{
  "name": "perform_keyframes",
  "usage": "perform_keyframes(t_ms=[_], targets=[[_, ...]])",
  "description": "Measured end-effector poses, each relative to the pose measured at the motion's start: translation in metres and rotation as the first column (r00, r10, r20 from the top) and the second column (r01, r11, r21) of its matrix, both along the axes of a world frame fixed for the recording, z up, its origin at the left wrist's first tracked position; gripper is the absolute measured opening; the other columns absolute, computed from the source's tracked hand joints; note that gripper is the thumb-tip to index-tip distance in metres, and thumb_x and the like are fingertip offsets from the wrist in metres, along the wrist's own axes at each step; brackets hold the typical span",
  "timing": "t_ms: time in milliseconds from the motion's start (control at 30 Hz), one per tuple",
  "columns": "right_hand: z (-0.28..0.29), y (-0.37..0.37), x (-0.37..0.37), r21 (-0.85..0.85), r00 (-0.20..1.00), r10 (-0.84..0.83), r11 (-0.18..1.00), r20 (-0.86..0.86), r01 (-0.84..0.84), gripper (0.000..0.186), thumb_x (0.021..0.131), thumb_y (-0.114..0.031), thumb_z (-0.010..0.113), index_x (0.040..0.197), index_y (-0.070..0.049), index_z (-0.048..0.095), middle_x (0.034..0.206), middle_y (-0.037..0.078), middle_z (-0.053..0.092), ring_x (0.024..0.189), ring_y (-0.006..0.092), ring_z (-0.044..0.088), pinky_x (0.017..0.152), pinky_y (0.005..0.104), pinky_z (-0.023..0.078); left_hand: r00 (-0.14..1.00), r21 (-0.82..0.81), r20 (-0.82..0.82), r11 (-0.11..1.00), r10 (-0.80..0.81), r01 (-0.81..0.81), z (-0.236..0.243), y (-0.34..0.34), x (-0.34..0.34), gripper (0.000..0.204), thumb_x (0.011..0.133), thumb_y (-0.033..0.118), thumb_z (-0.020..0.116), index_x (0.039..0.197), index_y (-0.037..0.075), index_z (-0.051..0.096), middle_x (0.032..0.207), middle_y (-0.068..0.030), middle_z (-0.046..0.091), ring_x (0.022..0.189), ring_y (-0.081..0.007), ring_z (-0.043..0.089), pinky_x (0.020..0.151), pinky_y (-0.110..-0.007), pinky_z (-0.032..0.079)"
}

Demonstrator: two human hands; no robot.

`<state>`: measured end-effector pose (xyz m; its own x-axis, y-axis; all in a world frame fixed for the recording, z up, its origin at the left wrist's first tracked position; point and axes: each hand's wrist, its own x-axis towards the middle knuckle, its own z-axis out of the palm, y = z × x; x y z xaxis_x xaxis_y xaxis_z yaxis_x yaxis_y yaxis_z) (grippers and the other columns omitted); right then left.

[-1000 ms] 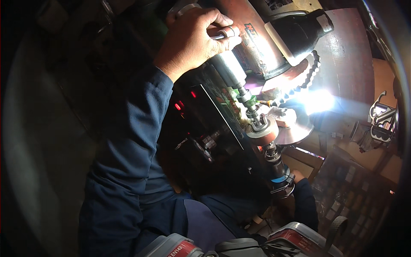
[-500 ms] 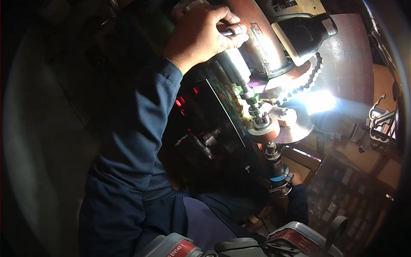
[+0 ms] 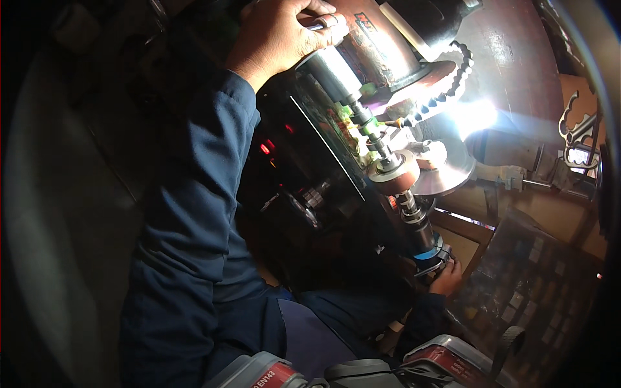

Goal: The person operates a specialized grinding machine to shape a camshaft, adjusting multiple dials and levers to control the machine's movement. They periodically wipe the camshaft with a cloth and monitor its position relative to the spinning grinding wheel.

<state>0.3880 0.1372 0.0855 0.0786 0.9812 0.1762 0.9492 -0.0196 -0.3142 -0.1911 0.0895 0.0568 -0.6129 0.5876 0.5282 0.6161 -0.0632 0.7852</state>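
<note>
At the top, my left hand (image 3: 281, 35) is closed round a short metal handle (image 3: 321, 24) beside a thick silver cylinder (image 3: 333, 74). The fingers hide most of that handle. From the cylinder a stepped metal shaft (image 3: 370, 128) runs down to a round brownish disc (image 3: 396, 174). Below the disc, a black cylindrical fitting with a blue band (image 3: 422, 236) continues the line. My right hand (image 3: 447, 278) grips the fitting's lower end, its thumb side partly hidden. A shiny grinding wheel (image 3: 451, 176) stands just right of the brownish disc, very close to it.
A black segmented coolant hose (image 3: 453, 81) curves over the wheel, near a bright work light (image 3: 477, 118). The large reddish machine housing (image 3: 378, 45) fills the top. A handwheel (image 3: 304, 208) sits in shadow below the left hand; metal hooks (image 3: 577, 136) hang at the far right.
The view has shifted, so the machine's upper part and my left hand appear farther up and left. My right hand shows more fully at the lower fitting. Both hands keep their holds.
</note>
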Motion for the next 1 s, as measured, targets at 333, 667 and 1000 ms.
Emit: perform_keyframes(t_ms=[333,667,1000], targets=[[-0.049,-0.042,-0.026,0.522,0.995,-0.091,0.847,-0.039,0.098,0.049,0.101,-0.039,0.036,0.124,0.001,0.052,0.116,0.022,0.061,0.106,0.0359,0.060,0.093,0.0432,0.045,0.997,0.020,0.077,0.999,-0.030,0.029,0.002,-0.008,-0.001,0.020,0.075,0.012,0.076,0.093,0.004,0.070,0.085,-0.0121,0.066,0.077,-0.0209,0.068,0.070,-0.032,0.054],[-0.064,-0.063,-0.014,0.522,0.998,0.015,0.853,-0.053,0.015,0.059,0.100,-0.044,0.039,0.139,0.000,0.035,0.128,0.027,0.049,0.116,0.0391,0.052,0.099,0.0464,0.040,0.946,-0.146,-0.279,0.981,-0.164,0.127,-0.021,0.015,-0.019,0.025,0.081,0.040,0.064,0.097,0.023,0.071,0.093,-0.0032,0.071,0.090,-0.0264,0.065,0.085,-0.048,0.040],[-0.021,0.037,0.019,-0.163,0.931,0.158,0.962,-0.331,-0.221,0.041,0.097,-0.033,0.052,0.118,0.000,0.062,0.113,0.013,0.064,0.107,0.0220,0.058,0.096,0.0328,0.042,0.871,-0.056,0.328,0.913,-0.366,0.404,-0.002,0.033,-0.044,0.048,0.093,0.045,0.053,0.103,0.002,0.070,0.102,-0.0121,0.071,0.105,-0.0210,0.064,0.093,-0.032,0.043]])
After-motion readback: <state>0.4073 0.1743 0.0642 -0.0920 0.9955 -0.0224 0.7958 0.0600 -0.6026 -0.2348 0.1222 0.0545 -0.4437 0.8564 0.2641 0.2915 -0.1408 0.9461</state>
